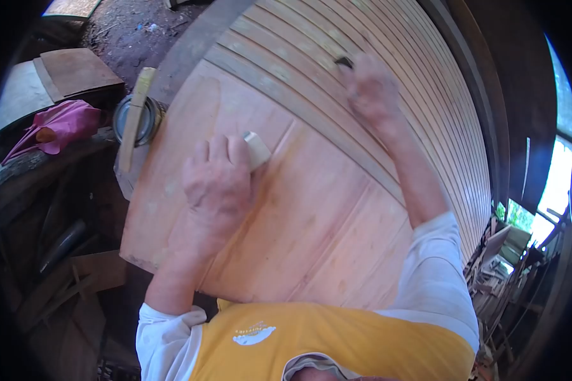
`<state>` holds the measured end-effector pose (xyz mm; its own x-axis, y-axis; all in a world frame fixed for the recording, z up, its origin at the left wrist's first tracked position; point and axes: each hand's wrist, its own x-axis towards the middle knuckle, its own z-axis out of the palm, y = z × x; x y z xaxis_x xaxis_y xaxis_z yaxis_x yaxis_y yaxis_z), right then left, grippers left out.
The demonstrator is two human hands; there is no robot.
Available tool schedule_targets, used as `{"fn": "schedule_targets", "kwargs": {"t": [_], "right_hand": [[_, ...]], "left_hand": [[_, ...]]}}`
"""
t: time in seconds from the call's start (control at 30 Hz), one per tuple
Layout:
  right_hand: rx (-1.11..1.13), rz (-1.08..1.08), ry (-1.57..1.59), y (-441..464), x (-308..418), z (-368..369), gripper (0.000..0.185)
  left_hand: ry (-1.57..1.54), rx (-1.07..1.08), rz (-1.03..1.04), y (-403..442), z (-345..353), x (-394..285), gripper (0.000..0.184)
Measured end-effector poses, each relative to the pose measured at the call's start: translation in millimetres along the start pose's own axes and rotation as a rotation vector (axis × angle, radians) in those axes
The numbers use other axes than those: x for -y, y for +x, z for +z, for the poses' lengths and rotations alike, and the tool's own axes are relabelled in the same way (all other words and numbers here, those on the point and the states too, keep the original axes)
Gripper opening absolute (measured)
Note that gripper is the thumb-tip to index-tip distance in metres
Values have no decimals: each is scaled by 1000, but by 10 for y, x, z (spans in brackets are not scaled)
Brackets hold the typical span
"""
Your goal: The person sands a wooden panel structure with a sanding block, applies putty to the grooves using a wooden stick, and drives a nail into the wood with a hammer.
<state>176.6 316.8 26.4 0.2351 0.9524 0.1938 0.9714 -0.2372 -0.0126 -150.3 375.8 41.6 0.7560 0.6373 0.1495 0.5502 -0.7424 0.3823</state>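
A wide wooden panel (pixel 286 235) lies below me, smooth at the near side and crossed by long parallel grooves at the far side. On the smooth part, my left hand (pixel 219 174) is closed round a small pale block (pixel 257 152) with a shiny top edge. My right hand (pixel 372 89), slightly blurred, is over the grooved part, its fingers closed on a small dark piece (pixel 344 61) that sticks out at the fingertips. Most of that dark piece is hidden by the fingers. Faint yellowish smears mark the grooved wood between the strips.
Left of the panel stands a round tin (pixel 147 120) with a flat wooden stick (pixel 135 120) across its top. Farther left are a pink plastic bag (pixel 60 127) and brown boards (pixel 79 71). Scrap wood (pixel 505 251) is piled at the right.
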Motion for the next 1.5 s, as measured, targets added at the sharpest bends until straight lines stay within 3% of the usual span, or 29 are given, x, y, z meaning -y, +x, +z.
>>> {"fn": "schedule_targets", "kwargs": {"t": [0.13,0.23,0.33,0.4,0.53,0.7,0.73,0.8,0.9,0.97,1.07,1.1,1.17,1.27,1.37,1.47,1.5], "right_hand": [[21,6,67,1256,760,425,34],[40,18,101,1672,931,515,27],[-38,-68,53,1146,590,434,34],[-1,2,-5,820,491,208,36],[-128,-77,51,1201,686,443,41],[247,25,-41,1875,1216,378,44],[-63,-143,181,1619,952,474,44],[-3,-49,-22,1280,747,393,43],[96,39,-122,1038,689,243,25],[-2,-118,-54,1192,697,429,35],[-92,-22,39,1911,1220,509,26],[-21,-42,21,1870,1202,480,31],[131,-78,-38,1687,1043,388,40],[10,-87,-38,1060,572,288,36],[-28,-56,-44,902,562,306,34],[-48,116,62,1554,1198,338,25],[-92,39,54,1871,1232,582,23]], "left_hand": [[2,21,-14,-22,-4,16,41],[-50,1,-24,-18,-48,-8,40],[-70,-18,-38,-3,-54,16,41],[-79,-5,-60,-12,-45,-5,42],[-50,-9,-70,-8,11,-10,40],[-66,-24,-65,-37,-33,1,42],[-57,-19,-64,-49,-22,-14,42],[-33,-15,-75,-57,31,37,43],[-14,3,-82,-60,85,49,44],[-25,20,-86,-62,76,18,44],[-45,-73,-63,-6,48,1,30],[-59,-114,-56,-17,29,-2,23],[-99,-103,-54,-48,6,4,26],[-60,-85,-62,-34,50,21,32],[-58,-72,-97,-5,81,-7,35],[-29,-37,-103,15,41,-21,36],[-14,-14,-90,21,20,-44,37]]}}
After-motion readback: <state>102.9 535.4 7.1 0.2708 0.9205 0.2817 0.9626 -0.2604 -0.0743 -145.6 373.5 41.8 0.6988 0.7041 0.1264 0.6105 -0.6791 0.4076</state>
